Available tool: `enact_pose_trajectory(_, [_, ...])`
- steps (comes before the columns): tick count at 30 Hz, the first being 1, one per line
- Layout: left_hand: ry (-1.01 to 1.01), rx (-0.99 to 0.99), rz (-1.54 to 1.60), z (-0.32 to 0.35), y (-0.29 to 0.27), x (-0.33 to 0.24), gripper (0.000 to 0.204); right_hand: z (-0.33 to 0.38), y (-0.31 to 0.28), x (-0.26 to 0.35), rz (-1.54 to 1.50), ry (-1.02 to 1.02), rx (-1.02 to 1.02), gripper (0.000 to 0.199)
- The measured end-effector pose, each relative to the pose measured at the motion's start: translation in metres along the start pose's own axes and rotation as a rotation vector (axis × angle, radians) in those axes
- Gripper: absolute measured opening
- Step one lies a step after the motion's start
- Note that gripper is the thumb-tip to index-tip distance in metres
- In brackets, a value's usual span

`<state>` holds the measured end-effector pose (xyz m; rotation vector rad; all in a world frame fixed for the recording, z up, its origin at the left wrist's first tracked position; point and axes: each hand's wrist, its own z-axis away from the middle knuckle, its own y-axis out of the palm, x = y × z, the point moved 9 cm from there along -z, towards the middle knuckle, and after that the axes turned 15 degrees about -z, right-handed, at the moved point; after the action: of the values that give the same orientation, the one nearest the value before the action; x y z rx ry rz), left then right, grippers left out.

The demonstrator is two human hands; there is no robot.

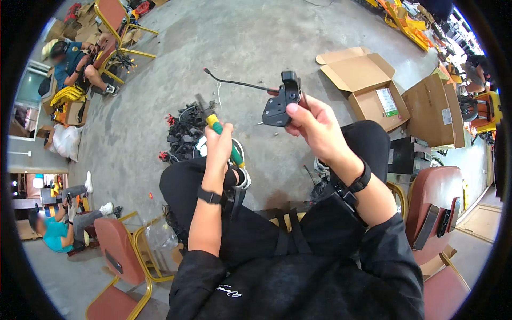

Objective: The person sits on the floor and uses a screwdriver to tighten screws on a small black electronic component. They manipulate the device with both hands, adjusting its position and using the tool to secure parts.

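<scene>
My left hand (217, 143) is closed around a hand tool with a green-and-yellow handle (238, 156). The tool's grey metal end points up and away from me; it is too blurred to tell its exact kind. To the right, my right hand (319, 127) grips an angular black part with screws (276, 109), thumb on its side. A thin black cable (234, 82) with a red tip runs leftward from that part. The tool and the part are apart, both held above the floor. Beyond my left knee lies a heap of similar black parts with cables (184, 130), some red-tipped.
Open cardboard boxes (356, 72) stand on the right, beside a black box (408, 156). Red-padded chairs (120, 248) with gold frames flank me. Two people (72, 66) sit at the left. A clear plastic bag (161, 236) lies by the left chair.
</scene>
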<state>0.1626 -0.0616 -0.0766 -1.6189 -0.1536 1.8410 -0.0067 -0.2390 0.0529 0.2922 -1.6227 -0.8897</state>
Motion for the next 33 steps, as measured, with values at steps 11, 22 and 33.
enact_pose_trajectory(11, [-0.35,0.798,-0.738,0.054,0.176,0.318,0.049,-0.005,-0.036,-0.005,-0.196,-0.067,-0.122,0.018])
enact_pose_trajectory(22, [-0.355,0.986,-1.065,0.122,0.206,0.436,0.069,-0.009,-0.057,0.0,0.19,-0.075,-0.301,0.031])
enact_pose_trajectory(33, [0.002,0.92,-0.907,0.036,0.218,0.257,0.06,-0.016,-0.042,-0.015,0.19,0.026,-0.15,0.024])
